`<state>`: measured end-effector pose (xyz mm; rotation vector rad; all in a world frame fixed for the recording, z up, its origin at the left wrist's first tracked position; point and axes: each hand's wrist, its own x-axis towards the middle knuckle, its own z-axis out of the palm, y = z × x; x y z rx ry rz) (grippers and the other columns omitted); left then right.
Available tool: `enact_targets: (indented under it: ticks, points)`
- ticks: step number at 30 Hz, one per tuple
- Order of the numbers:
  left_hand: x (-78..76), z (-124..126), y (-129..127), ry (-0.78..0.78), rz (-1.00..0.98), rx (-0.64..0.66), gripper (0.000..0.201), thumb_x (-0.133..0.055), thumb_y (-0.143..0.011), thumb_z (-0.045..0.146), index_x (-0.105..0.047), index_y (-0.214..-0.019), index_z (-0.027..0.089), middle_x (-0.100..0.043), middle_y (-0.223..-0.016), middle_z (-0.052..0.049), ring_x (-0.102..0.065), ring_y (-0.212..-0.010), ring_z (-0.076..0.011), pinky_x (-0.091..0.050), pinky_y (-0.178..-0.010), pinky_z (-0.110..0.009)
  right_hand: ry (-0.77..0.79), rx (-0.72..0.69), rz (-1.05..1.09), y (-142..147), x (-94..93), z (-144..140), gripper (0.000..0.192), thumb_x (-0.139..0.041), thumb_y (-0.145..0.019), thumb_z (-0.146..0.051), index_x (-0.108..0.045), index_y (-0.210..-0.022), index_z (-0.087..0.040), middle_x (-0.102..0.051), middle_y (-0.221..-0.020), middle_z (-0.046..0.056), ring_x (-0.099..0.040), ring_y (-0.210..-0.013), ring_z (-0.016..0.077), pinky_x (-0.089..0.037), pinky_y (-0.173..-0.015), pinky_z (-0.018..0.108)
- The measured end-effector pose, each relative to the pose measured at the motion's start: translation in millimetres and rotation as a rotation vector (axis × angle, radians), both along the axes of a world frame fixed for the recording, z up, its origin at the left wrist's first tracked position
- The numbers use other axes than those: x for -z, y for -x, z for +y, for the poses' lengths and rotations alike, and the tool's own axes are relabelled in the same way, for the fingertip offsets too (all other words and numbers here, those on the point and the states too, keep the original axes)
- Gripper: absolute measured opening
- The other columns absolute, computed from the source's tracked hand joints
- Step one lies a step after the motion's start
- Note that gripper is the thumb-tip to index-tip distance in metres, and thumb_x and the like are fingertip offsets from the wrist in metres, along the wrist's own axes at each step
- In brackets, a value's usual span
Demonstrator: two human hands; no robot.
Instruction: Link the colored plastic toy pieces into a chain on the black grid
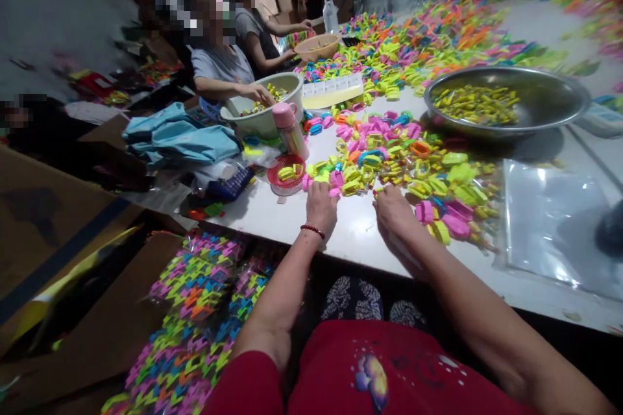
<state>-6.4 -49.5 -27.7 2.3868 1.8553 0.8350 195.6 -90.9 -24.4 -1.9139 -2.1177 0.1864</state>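
My left hand (322,209), with a dark red bead bracelet on the wrist, reaches to the near edge of a pile of bright plastic pieces (365,159). Its fingers are bent together against pink and yellow pieces; what they grip is hidden. To the right, my right hand (393,209) is closed in a pinch, with a small yellow-and-red piece (376,194) showing at the fingertips. Small yellow wrapped pieces (396,168) lie just beyond it. A red round basket (270,174) holding yellow pieces stands left of my left hand.
A pink-capped bottle (291,130) stands behind the basket. A steel bowl (545,118) of yellow wrapped pieces sits at the right, clear plastic bags (549,227) nearer. Two people work at the left beside a pale basin (233,115) and an orange bowl (316,45). Bagged pieces (195,311) fill the lower left.
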Motion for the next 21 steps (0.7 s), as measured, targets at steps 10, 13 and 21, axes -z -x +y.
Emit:
enact_targets:
  ticks: [10,13,21]
  points:
    - [-20.3,-80.0,-5.0,0.654,-1.045,0.319,0.021,-0.067,-0.078,0.033,-0.058,-0.08,0.014,-0.059,-0.096,-0.004,-0.057,-0.079,-0.0118,-0.046,-0.072,-0.024,0.207,-0.083,0.79,-8.4,-35.4,-66.2,0.029,-0.049,-0.093,-0.034,-0.064,-0.114,-0.021,-0.07,-0.106,0.007,-0.064,-0.093,0.02,-0.048,-0.085,0.033]
    - [-26.2,-102.4,-11.1,0.814,-1.168,0.363,0.016,-0.065,-0.078,0.029,-0.062,-0.083,0.014,-0.059,-0.087,-0.002,-0.055,-0.069,-0.01,-0.044,-0.063,-0.022,0.277,-0.133,0.946,-9.6,-43.0,-86.6,0.034,-0.054,-0.09,-0.042,-0.068,-0.114,-0.022,-0.071,-0.109,0.006,-0.064,-0.099,0.0206,-0.049,-0.089,0.034]
    - [-38.8,-120.0,-23.2,0.772,-1.159,0.368,0.008,-0.064,-0.074,0.022,-0.063,-0.076,0.014,-0.058,-0.075,0.001,-0.05,-0.065,-0.0088,-0.04,-0.061,-0.021,0.39,-0.195,1.053,-15.1,-55.5,-102.4,0.033,-0.055,-0.092,-0.046,-0.069,-0.108,-0.021,-0.07,-0.097,0.004,-0.063,-0.091,0.0186,-0.047,-0.085,0.03]
